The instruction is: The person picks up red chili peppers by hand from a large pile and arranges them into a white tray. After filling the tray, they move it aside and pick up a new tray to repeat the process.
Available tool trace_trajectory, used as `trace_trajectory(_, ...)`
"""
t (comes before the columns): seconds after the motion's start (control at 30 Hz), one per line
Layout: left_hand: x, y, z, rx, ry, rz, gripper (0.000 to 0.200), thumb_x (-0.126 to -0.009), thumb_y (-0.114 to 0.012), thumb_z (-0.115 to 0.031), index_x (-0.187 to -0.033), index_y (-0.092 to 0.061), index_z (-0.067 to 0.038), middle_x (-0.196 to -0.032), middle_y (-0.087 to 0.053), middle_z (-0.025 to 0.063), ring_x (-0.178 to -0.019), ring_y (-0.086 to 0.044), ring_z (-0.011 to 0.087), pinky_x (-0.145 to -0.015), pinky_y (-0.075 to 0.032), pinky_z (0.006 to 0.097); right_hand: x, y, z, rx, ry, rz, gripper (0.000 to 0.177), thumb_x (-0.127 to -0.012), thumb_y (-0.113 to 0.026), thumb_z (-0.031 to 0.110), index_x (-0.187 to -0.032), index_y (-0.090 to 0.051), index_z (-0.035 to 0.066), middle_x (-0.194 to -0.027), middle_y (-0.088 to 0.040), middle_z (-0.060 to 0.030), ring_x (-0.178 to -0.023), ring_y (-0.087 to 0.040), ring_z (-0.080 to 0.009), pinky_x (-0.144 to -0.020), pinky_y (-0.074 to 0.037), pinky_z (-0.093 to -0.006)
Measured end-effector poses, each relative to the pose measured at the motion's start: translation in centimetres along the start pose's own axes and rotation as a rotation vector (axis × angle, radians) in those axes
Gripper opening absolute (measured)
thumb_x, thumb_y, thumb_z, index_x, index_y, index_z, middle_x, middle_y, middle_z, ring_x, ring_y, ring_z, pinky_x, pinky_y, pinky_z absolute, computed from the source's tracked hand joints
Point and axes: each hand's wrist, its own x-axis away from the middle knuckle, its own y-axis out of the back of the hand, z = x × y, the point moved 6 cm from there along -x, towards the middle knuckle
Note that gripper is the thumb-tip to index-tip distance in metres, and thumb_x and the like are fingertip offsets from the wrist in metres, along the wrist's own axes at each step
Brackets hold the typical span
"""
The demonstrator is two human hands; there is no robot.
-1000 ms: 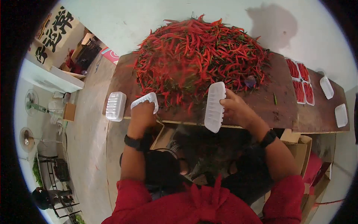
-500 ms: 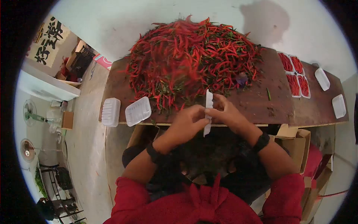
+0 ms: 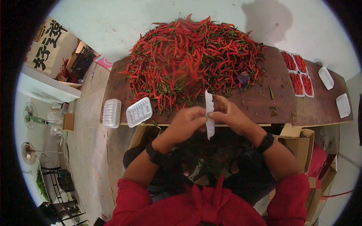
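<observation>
A white plastic tray (image 3: 209,116) is held on edge between my two hands at the table's front edge. My left hand (image 3: 187,122) pinches it from the left side, thumb against the tray. From the right, my right hand (image 3: 229,116) grips it with the thumb on its near face and fingers partly hidden behind. Just beyond them rises a large pile of red chilies (image 3: 196,56) with green stems. To the left lie a ribbed white tray (image 3: 112,113) and another white tray (image 3: 139,112).
Several chili-filled trays (image 3: 297,84) sit at the right, with two white trays (image 3: 326,78) (image 3: 342,106) beyond them. One green chili (image 3: 271,93) lies on the brown table (image 3: 279,109). Cardboard boxes (image 3: 296,148) stand below the right side.
The held tray has shifted very slightly left and down. Both hands keep their grip on it, with small changes in finger position.
</observation>
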Motion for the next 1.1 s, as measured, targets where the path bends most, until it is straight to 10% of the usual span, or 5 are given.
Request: trace_trajectory(1.1,0.5,0.4,-1.1,-0.123,0.002,0.006,0.016,-0.088,-0.056,-0.011,-0.094,-0.061,0.002,-0.083,-0.066,0.0068,-0.075,-0.065,0.0134,-0.068,-0.053,0.0270,-0.2,0.1,0.6,0.051,0.023,0.026,0.075,-0.075,-0.074,0.025,-0.131,-0.036,-0.007,-0.123,-0.051,-0.0183,-0.113,-0.052,-0.0245,-0.096,-0.042,-0.0373)
